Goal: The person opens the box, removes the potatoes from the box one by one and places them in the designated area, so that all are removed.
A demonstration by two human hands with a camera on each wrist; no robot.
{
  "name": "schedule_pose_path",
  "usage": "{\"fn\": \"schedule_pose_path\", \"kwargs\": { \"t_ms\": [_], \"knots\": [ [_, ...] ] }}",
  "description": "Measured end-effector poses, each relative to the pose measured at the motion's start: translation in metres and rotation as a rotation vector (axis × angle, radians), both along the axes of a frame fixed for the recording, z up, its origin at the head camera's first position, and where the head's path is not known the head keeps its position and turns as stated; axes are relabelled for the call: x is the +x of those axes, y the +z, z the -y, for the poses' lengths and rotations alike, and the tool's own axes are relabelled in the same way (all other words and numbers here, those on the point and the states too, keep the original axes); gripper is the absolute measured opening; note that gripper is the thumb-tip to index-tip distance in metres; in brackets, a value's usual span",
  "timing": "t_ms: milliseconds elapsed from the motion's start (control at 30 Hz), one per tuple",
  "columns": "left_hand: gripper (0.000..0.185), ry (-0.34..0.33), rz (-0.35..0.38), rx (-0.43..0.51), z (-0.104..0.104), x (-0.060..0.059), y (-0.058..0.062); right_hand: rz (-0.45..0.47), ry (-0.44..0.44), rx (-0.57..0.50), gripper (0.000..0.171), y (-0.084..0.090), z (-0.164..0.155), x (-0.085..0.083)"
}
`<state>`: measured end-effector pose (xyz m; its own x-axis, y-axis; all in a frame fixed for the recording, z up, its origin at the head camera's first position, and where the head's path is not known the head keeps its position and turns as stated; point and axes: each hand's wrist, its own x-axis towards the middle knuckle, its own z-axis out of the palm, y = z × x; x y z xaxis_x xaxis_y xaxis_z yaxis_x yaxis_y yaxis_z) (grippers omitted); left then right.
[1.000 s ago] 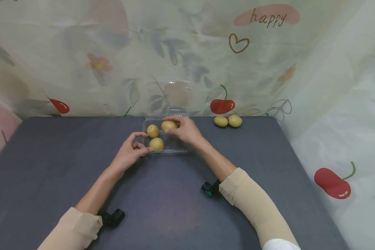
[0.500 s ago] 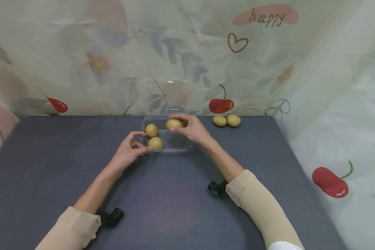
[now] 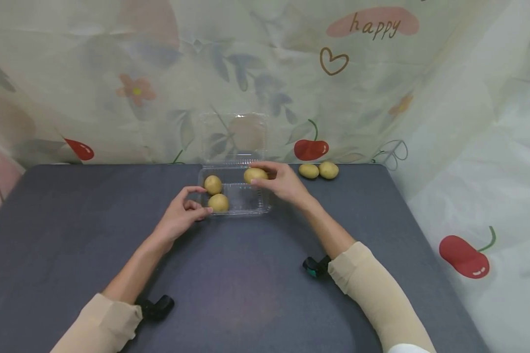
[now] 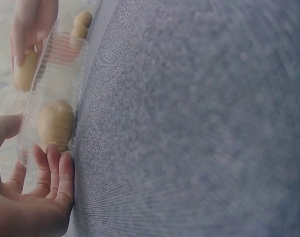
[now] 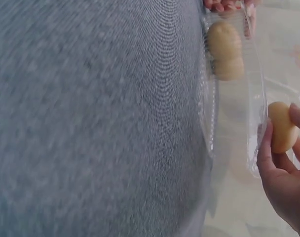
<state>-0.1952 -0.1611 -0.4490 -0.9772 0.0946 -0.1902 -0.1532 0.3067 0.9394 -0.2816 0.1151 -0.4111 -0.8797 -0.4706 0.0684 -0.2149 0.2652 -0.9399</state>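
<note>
A clear plastic clamshell box (image 3: 246, 200) stands at the table's back edge, its lid (image 3: 236, 137) raised behind it. In its left part lie two potatoes, a rear one (image 3: 213, 185) and a front one (image 3: 218, 203). My left hand (image 3: 181, 213) holds the box's left end, index finger near the back and thumb at the front corner. My right hand (image 3: 284, 184) pinches another potato (image 3: 255, 175) between fingers and thumb, above the box's right rear part. The right wrist view shows this potato (image 5: 282, 127) raised above the rim.
Two more potatoes, a left one (image 3: 308, 170) and a right one (image 3: 329, 170), lie side by side on the dark table (image 3: 247, 274) at its back edge, right of the box. A printed curtain (image 3: 159, 117) hangs directly behind the table.
My right hand has moved to the right with its potato, from beside the rear left potato to the box's right rear. My left hand stays at the box's left end.
</note>
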Motion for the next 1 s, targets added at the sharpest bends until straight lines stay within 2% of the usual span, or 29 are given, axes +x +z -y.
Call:
{"fn": "schedule_pose_path", "kwargs": {
  "t_ms": [200,567,733,1000],
  "knots": [
    [0.057,-0.004,-0.003,0.014,0.001,0.001,0.002,-0.010,-0.005,0.011,0.046,-0.001,-0.013,-0.001],
    [0.058,0.005,0.010,0.019,0.002,0.001,0.002,0.038,-0.060,0.011,0.049,-0.003,-0.036,-0.001],
    [0.059,-0.003,0.012,0.019,0.004,0.000,0.000,0.008,-0.086,0.027,0.046,-0.004,-0.044,-0.001],
    [0.058,-0.003,0.017,0.034,0.002,-0.001,0.000,-0.094,-0.068,0.062,0.043,-0.006,-0.063,-0.001]
  ]
}}
